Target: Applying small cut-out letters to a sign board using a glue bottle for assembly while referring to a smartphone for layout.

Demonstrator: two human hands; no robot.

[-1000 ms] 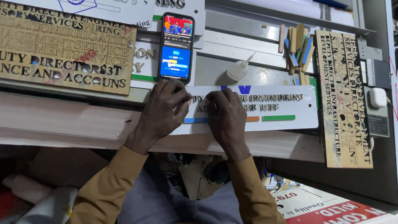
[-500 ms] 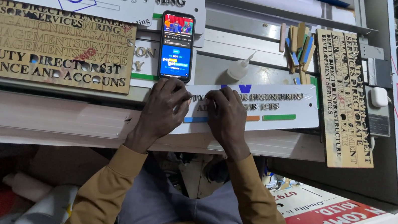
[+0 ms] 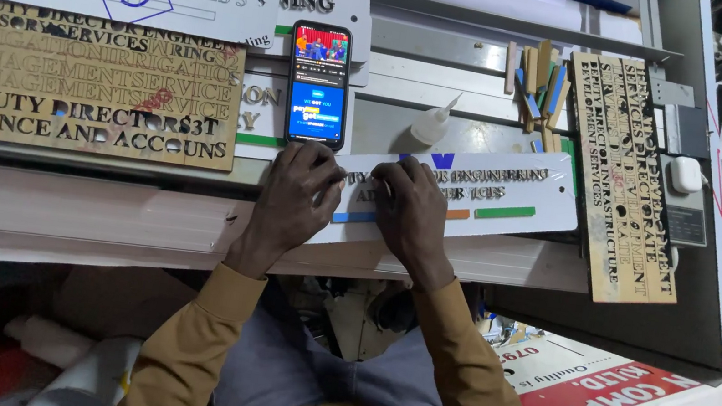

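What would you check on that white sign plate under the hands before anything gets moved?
1. Both hands on the plate: ok; left hand and right hand press on the white sign plate.
2. Plate flat on the bench: ok, though it lies slightly slanted.
3. Letters stuck down under the fingers: cannot tell, hidden.
4. Glue bottle upright and off the plate: ok.
5. Phone off the plate: not ok; its lower edge seems to meet the plate's left end.

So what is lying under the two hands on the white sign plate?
Under the left hand and right hand, the white sign plate shows raised letters and blue, orange and green strips. The letters directly beneath the fingers are covered.
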